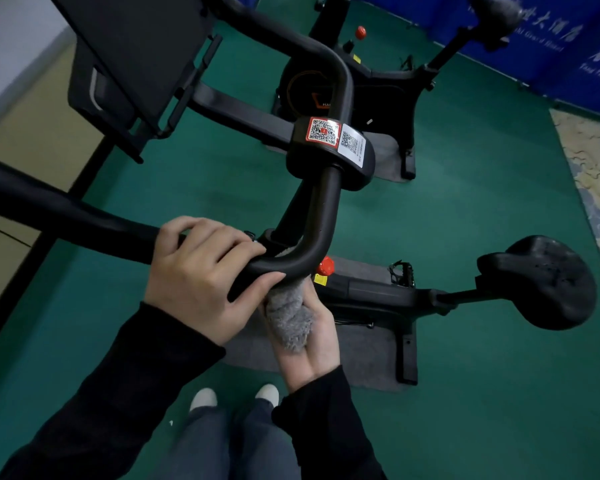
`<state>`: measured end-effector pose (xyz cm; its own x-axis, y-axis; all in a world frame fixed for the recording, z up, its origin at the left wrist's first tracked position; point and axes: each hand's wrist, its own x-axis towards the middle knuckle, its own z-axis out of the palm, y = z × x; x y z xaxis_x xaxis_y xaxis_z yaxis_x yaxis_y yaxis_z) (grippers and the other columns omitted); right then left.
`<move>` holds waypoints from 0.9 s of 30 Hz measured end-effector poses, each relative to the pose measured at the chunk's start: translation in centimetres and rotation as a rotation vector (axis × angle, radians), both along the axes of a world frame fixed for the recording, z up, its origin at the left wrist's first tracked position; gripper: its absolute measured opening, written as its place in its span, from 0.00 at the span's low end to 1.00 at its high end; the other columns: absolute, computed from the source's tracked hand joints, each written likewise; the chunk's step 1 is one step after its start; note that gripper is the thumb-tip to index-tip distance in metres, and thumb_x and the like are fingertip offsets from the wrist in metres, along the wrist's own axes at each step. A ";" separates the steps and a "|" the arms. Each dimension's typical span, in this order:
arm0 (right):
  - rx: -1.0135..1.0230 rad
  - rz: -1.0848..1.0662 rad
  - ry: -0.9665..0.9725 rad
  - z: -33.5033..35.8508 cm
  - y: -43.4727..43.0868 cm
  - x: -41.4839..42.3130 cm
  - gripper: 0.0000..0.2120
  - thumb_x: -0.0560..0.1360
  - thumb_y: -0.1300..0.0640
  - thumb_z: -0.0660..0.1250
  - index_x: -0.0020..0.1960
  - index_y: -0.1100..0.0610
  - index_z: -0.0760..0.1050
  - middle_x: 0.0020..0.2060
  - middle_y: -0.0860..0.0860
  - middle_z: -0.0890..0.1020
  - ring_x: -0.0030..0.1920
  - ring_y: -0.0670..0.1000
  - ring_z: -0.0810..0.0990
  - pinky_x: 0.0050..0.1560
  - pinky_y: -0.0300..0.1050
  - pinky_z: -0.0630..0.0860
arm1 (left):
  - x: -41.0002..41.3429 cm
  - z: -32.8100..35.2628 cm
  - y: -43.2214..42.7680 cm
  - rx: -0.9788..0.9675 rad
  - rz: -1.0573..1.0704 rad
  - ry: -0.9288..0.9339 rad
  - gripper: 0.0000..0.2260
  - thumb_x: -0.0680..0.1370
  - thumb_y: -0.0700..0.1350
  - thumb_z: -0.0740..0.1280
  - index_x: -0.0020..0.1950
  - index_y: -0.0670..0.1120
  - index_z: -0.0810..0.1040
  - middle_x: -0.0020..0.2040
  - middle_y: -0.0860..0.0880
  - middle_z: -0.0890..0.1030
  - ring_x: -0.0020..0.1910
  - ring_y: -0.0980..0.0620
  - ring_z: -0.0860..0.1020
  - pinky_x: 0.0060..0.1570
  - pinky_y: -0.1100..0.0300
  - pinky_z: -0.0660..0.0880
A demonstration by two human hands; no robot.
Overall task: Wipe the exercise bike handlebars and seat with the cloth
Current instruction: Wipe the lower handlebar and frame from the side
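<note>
A black exercise bike fills the view. Its curved handlebar (321,216) runs from the QR-sticker clamp (329,147) down to a bend and then left as a long bar. My left hand (201,275) grips the bar just left of that bend, fingers curled over the top. Below the bend, my right hand (309,334) holds a grey fluffy cloth (288,318), palm up, pressing it against the underside of the bar. The black seat (551,282) sits to the right on its post, untouched.
A black screen panel (136,64) hangs at top left. A second bike (378,81) stands behind on the green floor (482,202). A red knob (325,266) sits under the bend. Blue banners (568,46) line the far side; my shoes (236,396) are below.
</note>
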<state>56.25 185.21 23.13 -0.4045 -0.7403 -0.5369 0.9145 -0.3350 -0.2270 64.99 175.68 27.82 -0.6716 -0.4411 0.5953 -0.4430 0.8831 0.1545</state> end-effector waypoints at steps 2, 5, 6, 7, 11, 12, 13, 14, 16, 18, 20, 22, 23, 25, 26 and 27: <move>0.032 -0.028 0.103 0.0 -0.1 0.3 0.20 0.73 0.60 0.63 0.64 0.62 0.70 0.55 0.61 0.78 0.53 0.56 0.78 0.57 0.48 0.76 | 0.0 -0.2 -0.1 -0.020 0.007 -0.012 0.15 0.76 0.57 0.66 0.43 0.46 0.83 0.41 0.51 0.82 0.42 0.47 0.80 0.52 0.51 0.66; 0.108 -0.092 0.235 -0.3 -0.3 1.5 0.12 0.74 0.61 0.63 0.57 0.61 0.71 0.50 0.62 0.79 0.46 0.55 0.80 0.48 0.46 0.79 | 0.1 -0.4 -0.2 -0.031 0.006 -0.008 0.15 0.76 0.57 0.66 0.43 0.46 0.83 0.42 0.51 0.82 0.43 0.47 0.80 0.51 0.52 0.66; 0.132 -0.111 0.281 -0.4 -0.3 1.8 0.13 0.73 0.61 0.64 0.57 0.62 0.72 0.49 0.63 0.79 0.46 0.56 0.80 0.48 0.47 0.79 | 0.1 -0.4 -0.2 -0.035 0.005 -0.009 0.15 0.76 0.57 0.66 0.43 0.46 0.82 0.42 0.51 0.82 0.43 0.47 0.80 0.51 0.52 0.66; 0.163 -0.128 0.333 -0.5 -0.3 2.1 0.14 0.72 0.60 0.66 0.56 0.62 0.72 0.49 0.63 0.79 0.46 0.57 0.80 0.49 0.49 0.78 | 0.1 -0.5 -0.3 -0.040 0.003 -0.013 0.15 0.76 0.57 0.66 0.44 0.46 0.82 0.42 0.51 0.82 0.43 0.47 0.80 0.51 0.53 0.65; 0.302 -0.200 0.521 -0.6 -0.6 1.8 0.13 0.71 0.62 0.68 0.53 0.65 0.72 0.48 0.64 0.78 0.50 0.60 0.76 0.55 0.55 0.72 | 0.2 -0.5 -0.3 -0.048 -0.008 -0.027 0.15 0.77 0.57 0.65 0.44 0.46 0.82 0.43 0.51 0.82 0.43 0.47 0.80 0.50 0.53 0.65; 0.314 -0.199 0.550 -0.5 -0.7 1.9 0.10 0.72 0.64 0.67 0.53 0.65 0.73 0.47 0.63 0.79 0.49 0.59 0.76 0.54 0.53 0.73 | 0.2 -0.5 -0.3 -0.042 -0.010 -0.027 0.15 0.77 0.57 0.65 0.44 0.46 0.82 0.43 0.51 0.82 0.43 0.47 0.80 0.50 0.53 0.65; 0.312 -0.185 0.567 -0.5 -0.8 2.3 0.07 0.74 0.66 0.66 0.53 0.65 0.74 0.46 0.63 0.79 0.48 0.58 0.77 0.51 0.50 0.76 | 0.3 -0.5 -0.3 -0.033 -0.010 -0.027 0.15 0.77 0.57 0.65 0.44 0.46 0.82 0.43 0.51 0.82 0.44 0.47 0.80 0.50 0.53 0.65; 0.306 -0.172 0.569 -0.5 -0.8 2.7 0.06 0.76 0.68 0.65 0.52 0.64 0.75 0.45 0.62 0.80 0.47 0.57 0.79 0.48 0.47 0.78 | 0.3 -0.5 -0.3 -0.026 -0.010 -0.026 0.15 0.77 0.57 0.65 0.45 0.46 0.82 0.43 0.51 0.82 0.44 0.47 0.80 0.50 0.53 0.65; 0.303 -0.181 0.528 -0.5 -0.8 3.3 0.06 0.75 0.68 0.65 0.51 0.64 0.76 0.44 0.61 0.80 0.44 0.56 0.79 0.43 0.44 0.79 | 0.2 -0.5 -0.2 -0.023 -0.011 -0.026 0.15 0.77 0.57 0.65 0.45 0.46 0.82 0.43 0.51 0.82 0.44 0.46 0.80 0.50 0.53 0.65; 0.337 -0.234 0.443 -0.2 -0.8 3.3 0.10 0.73 0.65 0.67 0.53 0.65 0.75 0.45 0.63 0.80 0.43 0.56 0.80 0.43 0.45 0.79 | 0.2 -0.6 -0.2 -0.026 -0.018 -0.022 0.15 0.77 0.57 0.64 0.45 0.46 0.82 0.43 0.51 0.82 0.44 0.47 0.80 0.50 0.53 0.65; 0.413 -0.341 0.386 0.2 -0.5 2.7 0.09 0.72 0.63 0.68 0.52 0.64 0.76 0.44 0.61 0.82 0.40 0.53 0.81 0.41 0.43 0.80 | 0.3 -0.7 -0.4 -0.027 -0.028 -0.013 0.15 0.77 0.57 0.64 0.44 0.46 0.82 0.43 0.51 0.82 0.44 0.47 0.80 0.50 0.53 0.65; 0.492 -0.464 0.465 1.0 0.5 1.6 0.05 0.75 0.66 0.66 0.48 0.59 0.77 0.41 0.56 0.84 0.39 0.51 0.82 0.38 0.42 0.81 | 0.4 -0.7 -0.4 -0.022 -0.033 -0.006 0.15 0.77 0.57 0.65 0.44 0.46 0.82 0.43 0.51 0.82 0.44 0.47 0.80 0.50 0.53 0.65; 0.524 -0.502 0.590 1.5 1.1 0.9 0.07 0.75 0.67 0.66 0.46 0.56 0.78 0.41 0.53 0.85 0.40 0.51 0.83 0.38 0.42 0.81 | 0.4 -0.7 -0.4 -0.017 -0.033 0.000 0.16 0.77 0.57 0.65 0.44 0.46 0.81 0.43 0.51 0.82 0.43 0.47 0.80 0.49 0.53 0.65; 0.587 -0.471 1.042 2.9 1.5 -0.6 0.08 0.74 0.67 0.68 0.45 0.55 0.79 0.42 0.51 0.84 0.44 0.50 0.83 0.44 0.40 0.79 | 0.3 -0.7 -0.3 -0.010 -0.034 0.007 0.16 0.77 0.57 0.65 0.43 0.46 0.81 0.42 0.51 0.82 0.43 0.47 0.80 0.49 0.53 0.65; 0.605 -0.400 1.329 3.6 1.3 -1.3 0.08 0.73 0.67 0.69 0.45 0.55 0.79 0.44 0.52 0.83 0.47 0.49 0.82 0.48 0.39 0.77 | 0.3 -0.7 -0.3 -0.008 -0.035 0.008 0.16 0.77 0.57 0.64 0.43 0.46 0.81 0.42 0.51 0.82 0.43 0.47 0.80 0.49 0.53 0.65; 0.618 -0.310 1.587 4.2 1.1 -2.0 0.07 0.72 0.67 0.70 0.45 0.56 0.79 0.44 0.52 0.81 0.48 0.49 0.80 0.50 0.39 0.75 | 0.3 -0.7 -0.3 -0.007 -0.036 0.006 0.16 0.77 0.57 0.64 0.43 0.46 0.81 0.42 0.51 0.82 0.43 0.47 0.80 0.49 0.53 0.65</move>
<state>54.22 186.28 27.37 -0.8532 -0.3940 0.3419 -0.3858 0.0354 -0.9219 65.28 175.33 27.10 -0.6832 -0.4125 0.6026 -0.4103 0.8994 0.1505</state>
